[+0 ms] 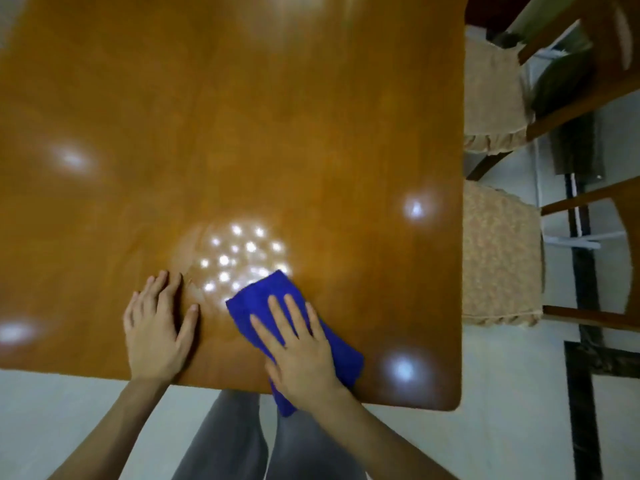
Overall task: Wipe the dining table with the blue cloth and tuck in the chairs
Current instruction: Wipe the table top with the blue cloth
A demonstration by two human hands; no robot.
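- The right hand (300,348) lies flat, fingers straight and slightly spread, pressing the blue cloth (258,299) onto the dining table (242,116) in the lower middle of the frame.
- The cloth is folded; one corner hangs just over the table's near edge.
- The left hand (157,327) rests palm-down on bare wood just left of the cloth, fingers extended, holding nothing.
- Two chairs (498,258) with beige seat covers stand at the right of the frame (seats only partly under the tabletop).
- Bright light reflections dot the glossy surface near the cloth.
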